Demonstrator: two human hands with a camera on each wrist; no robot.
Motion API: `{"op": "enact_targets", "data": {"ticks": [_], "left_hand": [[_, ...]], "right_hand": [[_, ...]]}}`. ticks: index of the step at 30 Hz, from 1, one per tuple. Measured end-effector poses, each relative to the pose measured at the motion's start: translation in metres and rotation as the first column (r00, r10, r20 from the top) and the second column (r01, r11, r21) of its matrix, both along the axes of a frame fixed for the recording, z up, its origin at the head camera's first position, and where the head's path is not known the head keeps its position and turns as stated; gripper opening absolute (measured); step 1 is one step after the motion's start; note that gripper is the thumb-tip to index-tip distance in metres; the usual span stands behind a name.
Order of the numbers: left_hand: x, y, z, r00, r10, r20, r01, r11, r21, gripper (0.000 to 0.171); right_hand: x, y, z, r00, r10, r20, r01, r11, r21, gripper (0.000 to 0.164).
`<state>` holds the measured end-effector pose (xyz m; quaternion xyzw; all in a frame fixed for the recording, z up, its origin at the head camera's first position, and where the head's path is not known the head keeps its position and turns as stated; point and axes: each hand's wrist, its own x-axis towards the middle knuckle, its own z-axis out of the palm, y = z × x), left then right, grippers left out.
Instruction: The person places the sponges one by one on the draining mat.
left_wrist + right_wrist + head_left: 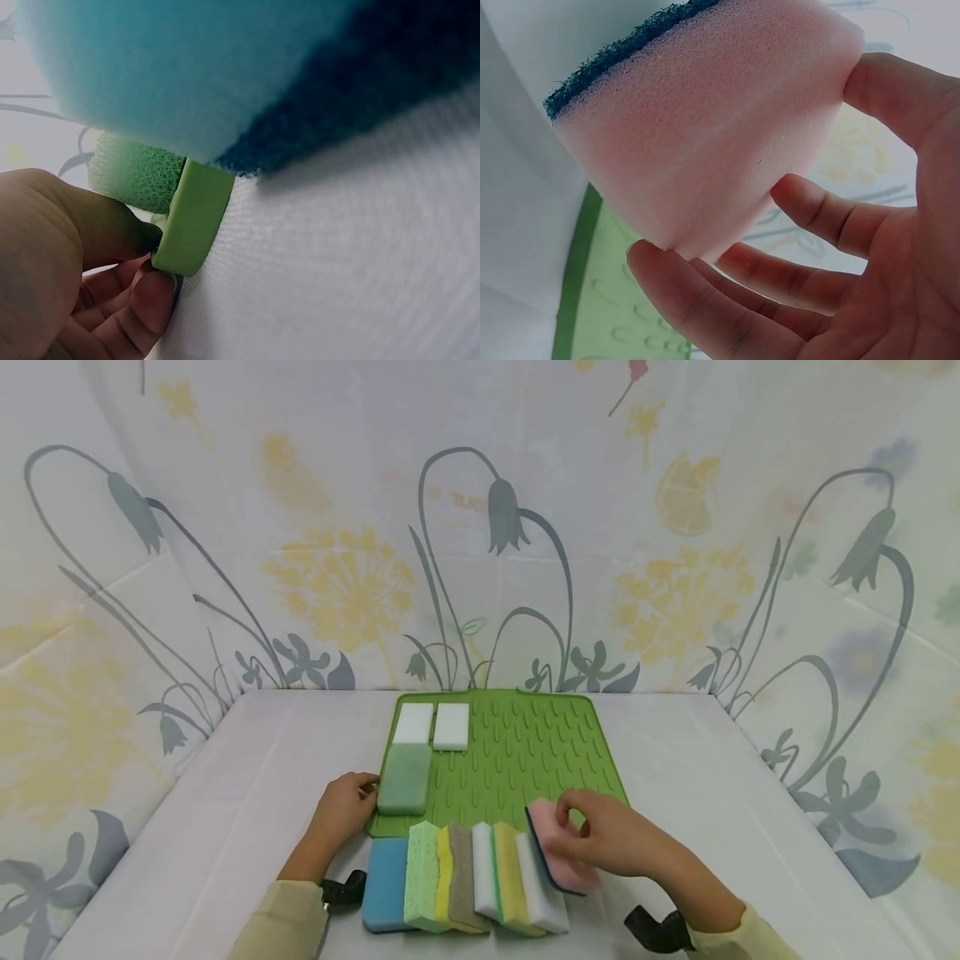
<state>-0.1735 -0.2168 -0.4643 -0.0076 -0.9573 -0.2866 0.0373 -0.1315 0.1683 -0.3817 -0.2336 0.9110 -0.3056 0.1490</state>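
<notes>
My right hand holds a pink sponge with a dark blue scouring layer, at the right end of a row of sponges. In the right wrist view, the thumb and fingertips grip its pink foam sides, and the sponge is tilted. Over on the left, my left hand pinches the left edge of a green ridged mat, beside a green sponge lying on it. The left wrist view has the thumb and curled fingers at the mat's edge.
Two white sponges lie at the mat's back left. In front of the mat stands the row: a blue sponge, a light green one, then several yellow, grey and white ones. A patterned cloth hangs behind the white table.
</notes>
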Motion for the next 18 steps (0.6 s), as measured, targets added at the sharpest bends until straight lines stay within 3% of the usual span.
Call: {"op": "enact_targets", "data": {"ticks": [18], "left_hand": [[-0.001, 0.0, 0.0, 1.0, 0.01, 0.012, -0.01, 1.0, 0.004, 0.033]], "right_hand": [[-0.016, -0.012, 0.01, 0.998, 0.033, -0.059, -0.031, 0.999, 0.028, 0.032]]}}
